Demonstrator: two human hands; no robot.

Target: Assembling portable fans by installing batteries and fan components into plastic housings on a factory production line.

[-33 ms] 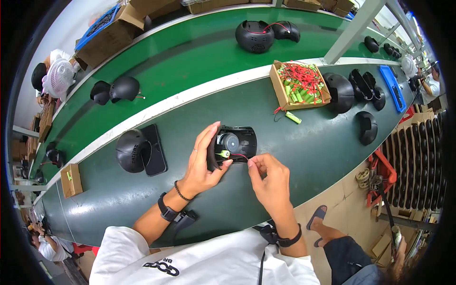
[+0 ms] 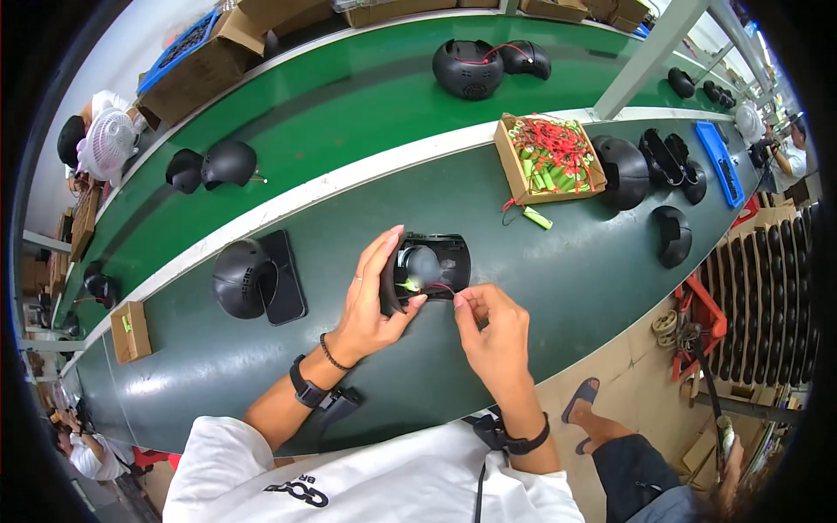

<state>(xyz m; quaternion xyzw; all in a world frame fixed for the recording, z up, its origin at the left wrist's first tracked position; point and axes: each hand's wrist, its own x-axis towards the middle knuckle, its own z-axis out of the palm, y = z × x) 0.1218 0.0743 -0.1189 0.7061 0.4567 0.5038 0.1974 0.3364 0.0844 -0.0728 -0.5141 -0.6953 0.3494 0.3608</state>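
Note:
My left hand (image 2: 368, 305) grips the left side of an open black plastic housing (image 2: 455, 260) above the near bench, its thumb at the lower edge. Inside the housing sits a round grey part (image 2: 422, 261), perhaps a speaker, partly blurred. Just below that part shows a small green battery cell (image 2: 410, 285). A thin red wire (image 2: 443, 287) runs right from near the cell to my right hand (image 2: 497, 331), whose thumb and forefinger pinch its end. My left fingers hide the housing's outer left side.
A carton of green cells with red wires (image 2: 558, 152) stands at the back right, with a loose cell (image 2: 538, 217) beside it. Black rounded shells (image 2: 238, 279) lie left and right, one against a dark flat slab (image 2: 286, 279). Beyond runs a green conveyor (image 2: 349, 105). A person's leg (image 2: 606, 425) is at lower right.

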